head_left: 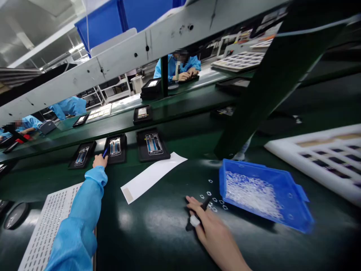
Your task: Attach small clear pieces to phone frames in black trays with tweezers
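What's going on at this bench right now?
The left hand is at the edge of a black tray bearing a frame, a thin blue object at its fingers. The right hand is beside small loose pieces; its grip is blurred. More lie in the blue bin. Other people work opposite.

From the wearer's head, the view faces forward and down, tilted sideways, near above the green bench.
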The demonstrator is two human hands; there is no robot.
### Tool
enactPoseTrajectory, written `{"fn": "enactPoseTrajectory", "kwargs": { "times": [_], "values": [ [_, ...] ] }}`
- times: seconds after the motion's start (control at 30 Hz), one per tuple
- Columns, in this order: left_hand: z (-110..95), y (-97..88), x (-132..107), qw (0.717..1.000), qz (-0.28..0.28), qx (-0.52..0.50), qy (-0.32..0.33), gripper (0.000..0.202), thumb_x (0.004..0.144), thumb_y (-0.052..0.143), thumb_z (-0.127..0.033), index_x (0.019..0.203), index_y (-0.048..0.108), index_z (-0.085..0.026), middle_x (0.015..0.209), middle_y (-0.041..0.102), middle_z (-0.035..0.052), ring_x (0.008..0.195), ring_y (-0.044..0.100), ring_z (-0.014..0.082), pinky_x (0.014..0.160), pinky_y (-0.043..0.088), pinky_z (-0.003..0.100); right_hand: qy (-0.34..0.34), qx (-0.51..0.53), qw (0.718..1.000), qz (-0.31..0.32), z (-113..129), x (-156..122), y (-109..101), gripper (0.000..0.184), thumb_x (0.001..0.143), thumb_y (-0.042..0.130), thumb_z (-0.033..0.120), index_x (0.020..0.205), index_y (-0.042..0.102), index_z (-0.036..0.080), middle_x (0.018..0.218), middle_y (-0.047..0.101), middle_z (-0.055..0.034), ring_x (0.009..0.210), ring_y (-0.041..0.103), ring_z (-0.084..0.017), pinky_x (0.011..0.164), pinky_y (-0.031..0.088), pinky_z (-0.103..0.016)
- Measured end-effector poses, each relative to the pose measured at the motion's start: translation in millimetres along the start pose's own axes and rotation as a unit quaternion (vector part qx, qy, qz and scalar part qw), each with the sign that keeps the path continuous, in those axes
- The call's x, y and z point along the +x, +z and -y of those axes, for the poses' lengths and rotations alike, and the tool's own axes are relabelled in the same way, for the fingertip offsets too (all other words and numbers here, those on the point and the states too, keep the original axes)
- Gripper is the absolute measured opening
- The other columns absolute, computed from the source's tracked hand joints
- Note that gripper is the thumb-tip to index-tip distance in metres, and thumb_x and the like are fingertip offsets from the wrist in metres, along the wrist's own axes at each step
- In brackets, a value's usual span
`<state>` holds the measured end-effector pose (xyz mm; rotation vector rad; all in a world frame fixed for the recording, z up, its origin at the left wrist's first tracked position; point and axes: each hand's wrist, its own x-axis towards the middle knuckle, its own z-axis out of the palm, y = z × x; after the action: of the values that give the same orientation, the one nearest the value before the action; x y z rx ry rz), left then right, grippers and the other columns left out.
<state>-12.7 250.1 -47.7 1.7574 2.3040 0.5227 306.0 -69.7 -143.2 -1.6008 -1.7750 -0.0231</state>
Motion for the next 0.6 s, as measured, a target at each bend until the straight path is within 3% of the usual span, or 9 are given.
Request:
{"fn": "enactPoseTrajectory", "kwargs": {
  "times": [0.1,0.2,0.3,0.43,0.5,0.6],
  "values": [
    [16.2,0.8,5.2,0.999,0.026,0.006,-0.026,0.033,0.090,0.062,-0.034,0.116,0.060,-0.015,0.121,0.060,0.0103,0.111,0.058,0.0254,0.096,0.047,0.048,-0.089,0.021,0.996,0.006,15.6,-0.8,6.7,0.045,0.076,0.037,-0.001,0.111,0.057,0.020,0.126,0.063,-0.0081,0.115,0.060,-0.022,0.095,0.053,-0.035],
    [19.1,3.9,5.3,0.998,0.040,-0.004,-0.037,0.029,0.091,0.062,-0.033,0.113,0.061,-0.015,0.118,0.061,0.0093,0.108,0.059,0.0240,0.093,0.050,0.046,-0.146,0.016,0.989,0.021,34.3,17.7,20.3,0.052,0.071,0.036,-0.004,0.112,0.058,0.018,0.136,0.055,-0.0090,0.129,0.049,-0.023,0.104,0.046,-0.039],
    [15.5,0.7,1.3,0.998,0.039,-0.030,-0.039,0.030,0.091,0.061,-0.033,0.114,0.060,-0.014,0.117,0.061,0.0096,0.107,0.060,0.0239,0.093,0.050,0.046,-0.132,-0.030,0.991,0.007,38.1,57.5,40.0,0.044,0.076,0.038,-0.003,0.110,0.059,0.014,0.143,0.048,-0.0137,0.135,0.039,-0.027,0.109,0.038,-0.048],
    [10.0,-18.1,-10.2,0.994,0.025,-0.106,-0.019,0.031,0.092,0.060,-0.034,0.116,0.058,-0.014,0.115,0.062,0.0097,0.102,0.062,0.0227,0.091,0.051,0.045,-0.100,-0.082,0.991,0.023,25.8,100.9,60.7,0.037,0.078,0.045,-0.001,0.108,0.061,0.013,0.129,0.059,-0.0164,0.124,0.052,-0.026,0.105,0.041,-0.044],
    [12.2,-30.9,-22.0,0.988,0.017,-0.153,-0.006,0.034,0.091,0.059,-0.033,0.119,0.056,-0.014,0.112,0.063,0.0107,0.100,0.063,0.0222,0.089,0.051,0.041,-0.099,-0.090,0.991,0.024,25.5,101.2,64.2,0.035,0.078,0.047,0.000,0.108,0.061,0.013,0.120,0.064,-0.0154,0.114,0.058,-0.026,0.100,0.044,-0.040],
    [25.7,-50.1,-54.7,0.976,0.021,-0.215,0.007,0.042,0.091,0.055,-0.032,0.129,0.050,-0.015,0.107,0.066,0.0108,0.097,0.065,0.0212,0.087,0.052,0.035,-0.094,-0.097,0.990,0.026,40.6,75.2,62.5,0.034,0.079,0.048,0.000,0.108,0.061,0.012,0.119,0.065,-0.0168,0.107,0.060,-0.027,0.092,0.046,-0.040]
  ]
}}
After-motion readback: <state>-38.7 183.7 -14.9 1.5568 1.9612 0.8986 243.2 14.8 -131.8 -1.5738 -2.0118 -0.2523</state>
